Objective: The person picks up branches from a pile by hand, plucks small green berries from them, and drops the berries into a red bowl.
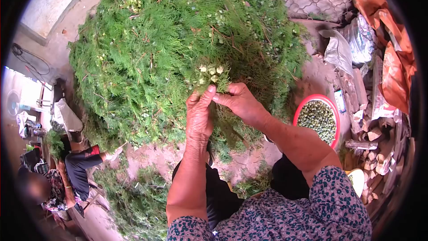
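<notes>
Both hands meet in front of me at a leafy evergreen sprig [225,88] that carries a cluster of pale green cones [211,73]. My left hand [199,111] is closed on the sprig, its thumb just below the cones. My right hand [243,102] is closed too, thumb and fingers pinching the sprig close to the left thumb. The sprig's lower part hangs beneath the hands. Behind them rises a large heap of green evergreen branches [156,49] dotted with similar cones. To the right of my right forearm stands a red-rimmed basin [296,115] holding many small green cones.
Another person [80,165] sits at the far left, beside greenery. More cut branches [142,196] lie on the floor near my legs. Stacked firewood [376,151], an orange sheet [392,58] and plastic bags [339,49] line the right side. A pale bowl [358,182] is partly hidden by my sleeve.
</notes>
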`<act>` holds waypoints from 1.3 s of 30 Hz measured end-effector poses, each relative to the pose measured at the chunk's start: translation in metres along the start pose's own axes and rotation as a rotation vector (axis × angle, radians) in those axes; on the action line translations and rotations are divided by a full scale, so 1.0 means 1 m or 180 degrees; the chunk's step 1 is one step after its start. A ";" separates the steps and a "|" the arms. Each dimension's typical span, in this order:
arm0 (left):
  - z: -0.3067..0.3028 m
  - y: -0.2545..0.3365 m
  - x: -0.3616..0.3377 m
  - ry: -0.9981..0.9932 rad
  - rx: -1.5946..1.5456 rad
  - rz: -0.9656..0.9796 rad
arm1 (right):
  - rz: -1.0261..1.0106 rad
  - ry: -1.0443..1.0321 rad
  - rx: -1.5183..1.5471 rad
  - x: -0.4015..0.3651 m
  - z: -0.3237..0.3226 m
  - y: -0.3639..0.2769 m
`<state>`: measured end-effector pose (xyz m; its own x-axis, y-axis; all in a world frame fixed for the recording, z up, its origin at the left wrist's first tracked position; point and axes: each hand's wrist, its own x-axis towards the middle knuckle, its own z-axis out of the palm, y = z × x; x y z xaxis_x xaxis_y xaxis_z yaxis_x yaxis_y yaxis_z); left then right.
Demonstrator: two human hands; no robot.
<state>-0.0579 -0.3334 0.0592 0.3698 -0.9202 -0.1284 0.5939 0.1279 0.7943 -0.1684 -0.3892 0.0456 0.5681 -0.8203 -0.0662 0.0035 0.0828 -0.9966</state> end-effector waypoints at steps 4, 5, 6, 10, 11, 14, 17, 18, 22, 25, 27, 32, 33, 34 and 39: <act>0.006 0.002 -0.005 0.0271 -0.0386 0.0190 | 0.0161 -0.0199 -0.0014 -0.009 0.008 -0.032; 0.008 0.002 -0.006 0.0440 -0.0446 0.0294 | 0.0160 -0.0197 -0.0010 -0.010 0.006 -0.037; 0.008 0.005 -0.007 0.0503 -0.0423 0.0198 | 0.0263 -0.0471 -0.0232 -0.009 0.002 -0.040; 0.004 0.001 -0.006 0.0199 0.0100 0.0578 | 0.0660 -0.0919 -0.1145 -0.001 -0.021 -0.048; 0.002 0.000 -0.005 0.0197 0.0096 0.0572 | 0.0666 -0.0914 -0.1147 0.000 -0.025 -0.047; -0.006 0.003 -0.001 0.0385 -0.0061 0.0777 | -0.0166 -0.0491 -0.1273 -0.001 -0.033 -0.051; -0.010 0.004 -0.001 0.0497 0.0153 0.0753 | -0.0698 0.0503 -0.0673 0.001 -0.038 -0.056; -0.009 0.004 -0.002 0.0517 0.0238 0.0727 | -0.0694 0.0510 -0.0680 0.001 -0.037 -0.056; 0.001 0.002 -0.004 0.0394 0.0428 0.0700 | -0.0706 0.0440 -0.0235 0.000 -0.022 -0.057; 0.006 0.004 -0.006 0.0324 0.0557 0.0691 | -0.0390 0.0230 -0.0397 -0.001 -0.022 -0.056; 0.005 0.005 -0.006 0.0326 0.0536 0.0615 | -0.0242 0.0179 -0.0424 -0.002 -0.020 -0.055; 0.008 0.008 -0.010 0.0376 0.0401 0.0056 | -0.0421 0.0200 -0.0026 0.000 -0.016 -0.043; 0.009 0.009 -0.011 0.0422 0.0418 0.0003 | -0.0292 0.0163 0.0348 0.000 -0.014 -0.043; 0.010 0.010 -0.011 0.0467 0.0435 -0.0048 | -0.0294 0.0162 0.0349 0.000 -0.015 -0.042; 0.007 0.006 -0.011 0.0571 0.0398 -0.0103 | 0.0646 -0.0395 0.2317 -0.001 -0.016 -0.039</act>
<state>-0.0634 -0.3253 0.0700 0.4800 -0.8410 -0.2498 0.5184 0.0421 0.8541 -0.1823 -0.4012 0.0839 0.7036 -0.6832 -0.1956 0.4060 0.6124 -0.6783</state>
